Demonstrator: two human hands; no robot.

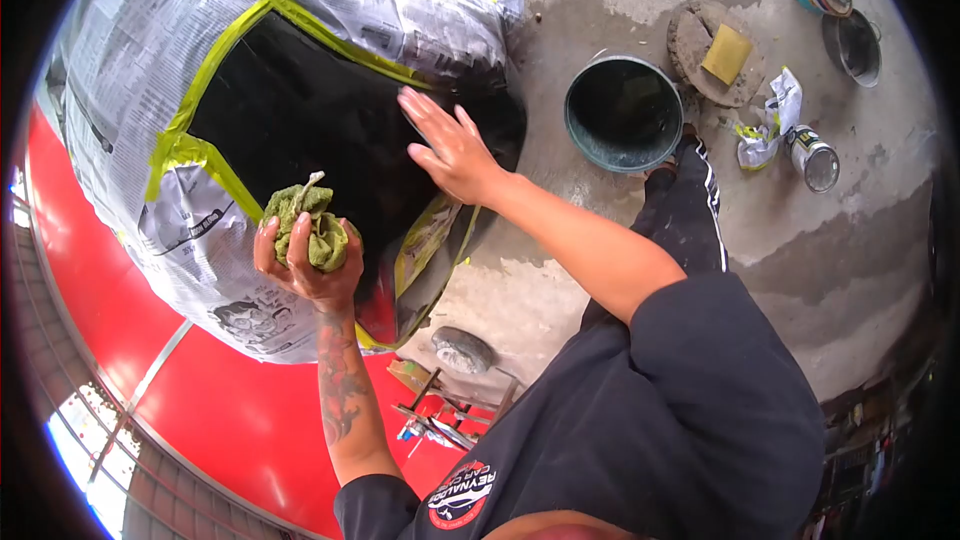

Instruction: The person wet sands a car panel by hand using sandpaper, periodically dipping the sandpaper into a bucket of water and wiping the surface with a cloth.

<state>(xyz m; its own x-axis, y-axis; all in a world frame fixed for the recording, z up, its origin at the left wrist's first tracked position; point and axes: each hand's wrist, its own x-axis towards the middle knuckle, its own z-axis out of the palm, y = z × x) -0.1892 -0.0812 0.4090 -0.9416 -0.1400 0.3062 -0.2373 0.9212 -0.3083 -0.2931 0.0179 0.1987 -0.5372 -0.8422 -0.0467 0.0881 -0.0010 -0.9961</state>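
Note:
My left hand [315, 265] is wrapped round a bunched, wet-looking green cloth [325, 240], held above the lower left edge of the black car panel [290, 100]. Fingers stretched out, my right hand [455, 150] lies flat on or just over the right part of that panel; contact is hard to tell. The panel looks glossy and dark. Yellow-green masking tape [215, 50] borders it, and printed newspaper [120, 130] covers the bodywork around. Nothing shows in my right hand, though its palm is hidden.
Right of the car, a dark bucket [573, 125] stands on the concrete floor beside my leg. A yellow sponge-like block [727, 54] rests on a round slab [690, 45]. Nearby are a metal can [818, 165], crumpled paper [785, 100] and black containers [850, 50]. Red bodywork [220, 390] curves lower left.

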